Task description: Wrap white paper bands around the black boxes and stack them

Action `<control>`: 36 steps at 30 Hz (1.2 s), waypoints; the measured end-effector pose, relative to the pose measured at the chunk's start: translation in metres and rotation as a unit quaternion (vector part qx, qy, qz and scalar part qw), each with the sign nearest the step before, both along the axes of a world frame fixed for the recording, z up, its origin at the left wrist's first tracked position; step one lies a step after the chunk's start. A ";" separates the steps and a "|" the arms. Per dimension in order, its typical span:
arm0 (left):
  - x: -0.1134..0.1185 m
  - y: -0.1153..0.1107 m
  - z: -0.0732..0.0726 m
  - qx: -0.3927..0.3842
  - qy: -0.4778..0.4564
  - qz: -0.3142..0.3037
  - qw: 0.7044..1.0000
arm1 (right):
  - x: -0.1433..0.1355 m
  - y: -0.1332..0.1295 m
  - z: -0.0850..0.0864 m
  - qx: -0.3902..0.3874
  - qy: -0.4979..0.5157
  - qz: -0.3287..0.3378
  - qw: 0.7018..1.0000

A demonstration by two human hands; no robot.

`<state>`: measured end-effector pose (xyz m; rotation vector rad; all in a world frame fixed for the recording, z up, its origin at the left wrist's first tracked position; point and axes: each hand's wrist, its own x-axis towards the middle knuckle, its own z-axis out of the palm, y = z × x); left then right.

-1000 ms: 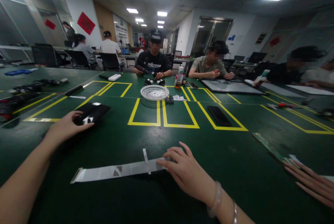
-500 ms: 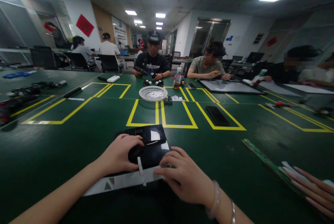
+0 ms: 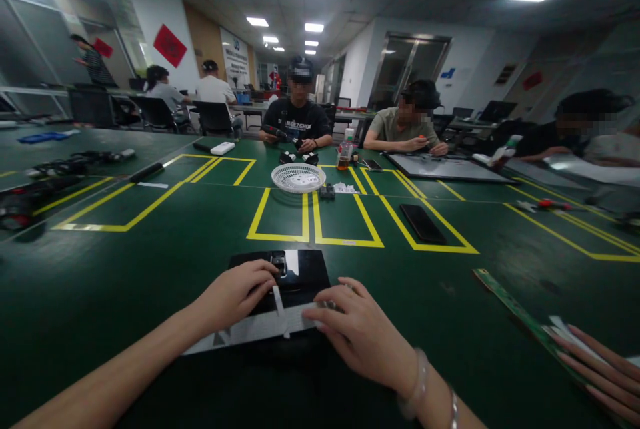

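A glossy black case [image 3: 307, 269] lies on the green table in front of me, with a small dark module near its top. A whitish printed strip [image 3: 250, 327] runs along its near side, and a narrow white tab [image 3: 280, 305] crosses it. My left hand [image 3: 243, 292] rests on the left part of the case, its fingers bent together by the module; what they grip, if anything, is hidden. On the right, my right hand [image 3: 355, 322] has its fingers apart, its fingertips touching the strip's right end and the case edge.
Ahead stands a white round basket [image 3: 299, 177] beside small dark parts. A black phone [image 3: 423, 223] lies to the right. Nearer, another person's hand [image 3: 595, 355] is by a green strip [image 3: 515, 309]. Cables [image 3: 75, 167] lie left. Several people sit around.
The case lies flatter, and its small module now shows. My left hand has shifted right, its fingers drawn closer together. The whole view has moved slightly.
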<state>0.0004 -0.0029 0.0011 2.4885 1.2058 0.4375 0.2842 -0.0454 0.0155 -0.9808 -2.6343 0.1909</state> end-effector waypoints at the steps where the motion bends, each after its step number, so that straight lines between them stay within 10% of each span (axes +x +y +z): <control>1: -0.003 0.002 0.003 -0.001 0.001 0.007 1.000 | 0.000 0.001 0.000 0.011 0.001 -0.017 1.000; 36: -0.001 -0.006 0.003 0.042 0.095 -0.017 0.994 | -0.012 -0.004 -0.020 0.002 -0.074 -0.073 0.995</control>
